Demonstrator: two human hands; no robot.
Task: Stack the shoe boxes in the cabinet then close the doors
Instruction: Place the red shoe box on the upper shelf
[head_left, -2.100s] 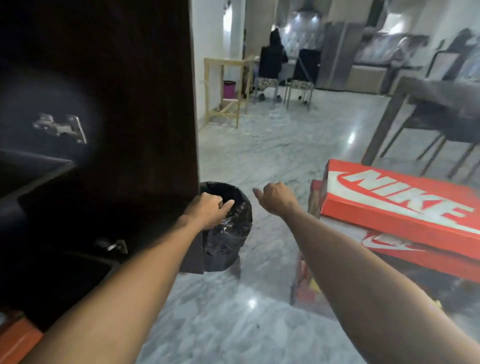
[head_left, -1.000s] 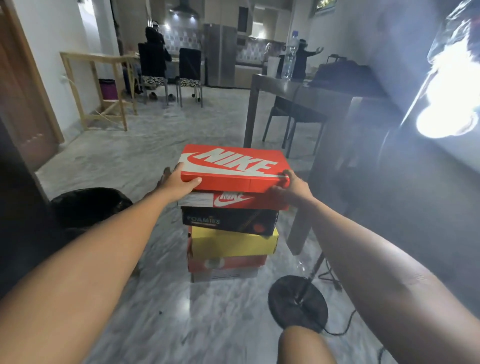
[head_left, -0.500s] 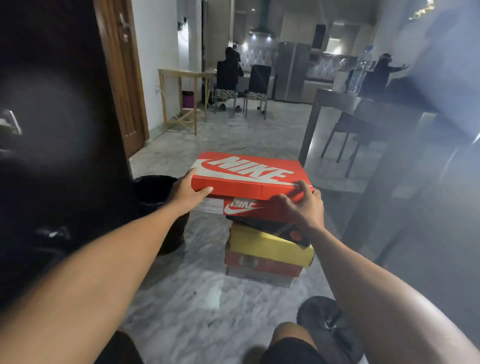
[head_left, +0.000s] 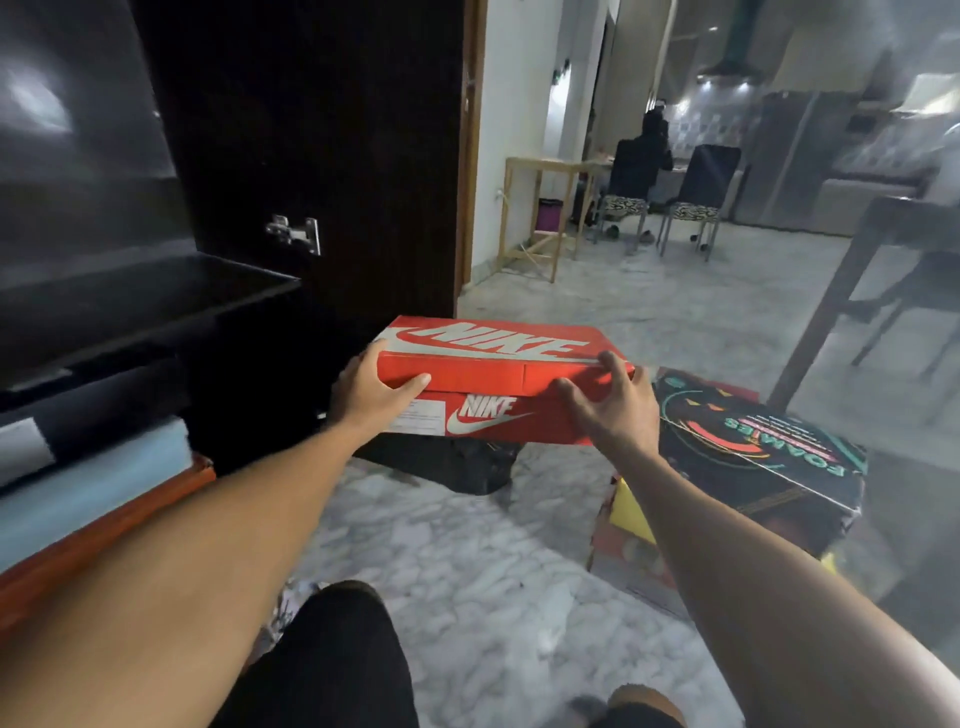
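An orange Nike shoe box (head_left: 493, 379) hangs in the air in front of me, level, held at both ends. My left hand (head_left: 371, 395) grips its left end and my right hand (head_left: 610, 408) grips its right front corner. To the right on the floor stands the remaining stack, topped by a black Foamies box (head_left: 753, 452) over a yellow box (head_left: 631, 512). The dark cabinet (head_left: 130, 296) is open at the left, its door (head_left: 322, 156) swung outward with a metal hinge (head_left: 293, 234). A light blue box (head_left: 93, 483) and an orange box (head_left: 104, 535) lie inside at the lower left.
A black bin (head_left: 457, 462) sits on the marble floor behind the held box. A dark table (head_left: 883, 249) stands at the right. A wooden frame table (head_left: 535, 218), two chairs and a seated person are far back. My knee (head_left: 332, 649) is at the bottom.
Both hands took hold of the top Nike box, lifted it off the stack and carried it left toward the open cabinet. The view swung left with it.
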